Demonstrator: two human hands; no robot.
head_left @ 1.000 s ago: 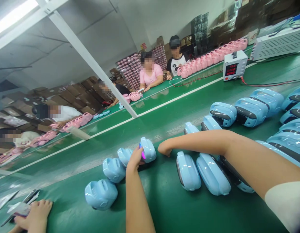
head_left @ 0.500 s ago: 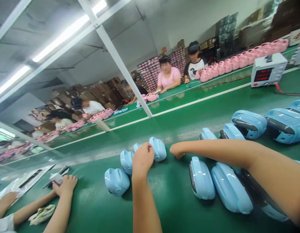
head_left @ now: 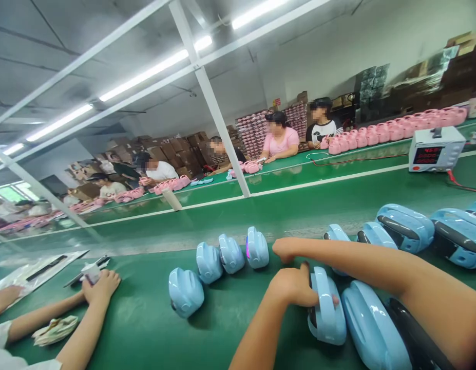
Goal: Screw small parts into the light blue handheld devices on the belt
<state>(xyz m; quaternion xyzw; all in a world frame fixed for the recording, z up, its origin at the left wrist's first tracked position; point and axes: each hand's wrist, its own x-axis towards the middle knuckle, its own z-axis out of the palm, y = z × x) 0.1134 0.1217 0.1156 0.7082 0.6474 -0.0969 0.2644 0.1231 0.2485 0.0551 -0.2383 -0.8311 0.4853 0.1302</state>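
My left hand (head_left: 294,285) grips a light blue shell-shaped device (head_left: 327,309) that lies on the green belt (head_left: 145,318), with the fingers over its dark front edge. My right hand (head_left: 284,250) is a closed fist resting on the belt just behind it, and its forearm reaches across several more blue devices (head_left: 372,329). To the left, a row of blue devices stands apart from both hands: one nearest (head_left: 186,291), two in the middle (head_left: 209,262), and one with a pink-lit side (head_left: 256,247).
A co-worker's hands (head_left: 102,285) rest on the belt at the left beside a small white item (head_left: 90,272) and plastic sheets (head_left: 41,267). More blue devices (head_left: 405,227) lie at right. A power supply (head_left: 436,148) stands behind; people sit by pink devices (head_left: 380,133).
My left hand let go of the blue device with the pink light, moved right and took hold of another blue device. The view tilted up and left.
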